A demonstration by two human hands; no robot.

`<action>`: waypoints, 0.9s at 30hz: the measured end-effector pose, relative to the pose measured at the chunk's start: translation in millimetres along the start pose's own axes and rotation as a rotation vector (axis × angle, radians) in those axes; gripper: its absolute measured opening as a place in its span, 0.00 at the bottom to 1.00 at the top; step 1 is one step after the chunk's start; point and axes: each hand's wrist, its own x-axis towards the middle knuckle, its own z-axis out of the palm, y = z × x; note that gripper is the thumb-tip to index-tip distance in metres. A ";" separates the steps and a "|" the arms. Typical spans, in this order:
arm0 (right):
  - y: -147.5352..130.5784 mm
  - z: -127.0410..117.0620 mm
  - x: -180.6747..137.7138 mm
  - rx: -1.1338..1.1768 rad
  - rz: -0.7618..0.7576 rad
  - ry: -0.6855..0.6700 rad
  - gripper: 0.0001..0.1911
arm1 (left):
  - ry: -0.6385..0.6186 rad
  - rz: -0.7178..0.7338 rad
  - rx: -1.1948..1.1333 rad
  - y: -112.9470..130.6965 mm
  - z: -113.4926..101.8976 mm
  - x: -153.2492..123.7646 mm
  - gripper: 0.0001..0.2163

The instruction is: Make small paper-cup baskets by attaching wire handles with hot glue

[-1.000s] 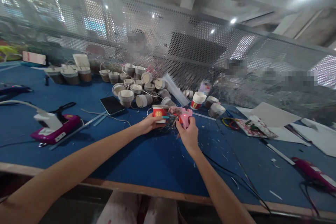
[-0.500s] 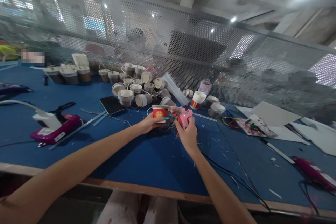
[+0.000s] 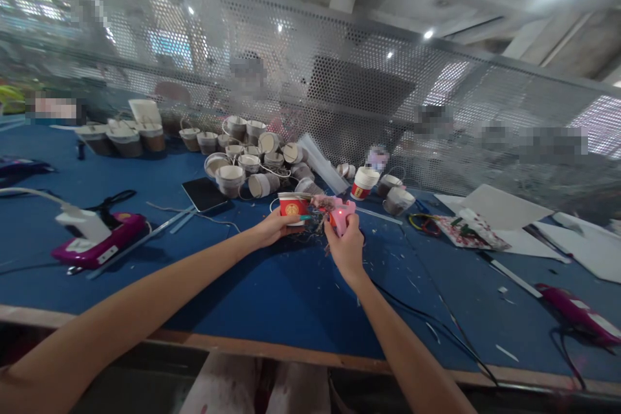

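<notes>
My left hand [image 3: 272, 229] is closed round a red paper cup [image 3: 292, 206] with a gold emblem and a pale rim. A teal tip shows at my left thumb, against the cup's side. My right hand [image 3: 347, 244] grips a pink glue gun [image 3: 344, 209] with a small red light lit on its body. Its front end is close to the cup's right side, among tangled brownish strands [image 3: 320, 204]. Whether the nozzle touches the cup cannot be made out. Both hands are just above the blue tabletop [image 3: 272, 297].
Behind the hands stand several grey-wrapped cups [image 3: 230, 178] with cord handles. White-and-red stacked cups [image 3: 365, 182] are at the back right. A dark tablet-like slab [image 3: 206, 194] and a purple power strip [image 3: 99, 242] lie left; white sheets [image 3: 504, 207] lie right. A perforated metal screen [image 3: 272, 84] rises behind.
The view has shifted slightly, so the surroundings sit a little further left. Both hands keep nearly the same pose, still holding the cup and the glue gun.
</notes>
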 end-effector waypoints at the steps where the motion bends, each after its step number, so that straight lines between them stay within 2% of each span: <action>1: 1.0 0.4 -0.1 -0.006 -0.006 0.007 0.15 | 0.001 -0.002 -0.003 0.2 0.2 -0.1 0.19; 27: 0.1 -0.8 0.7 -0.020 -0.101 0.032 0.14 | -0.029 -0.009 0.032 -3.0 -3.6 1.8 0.17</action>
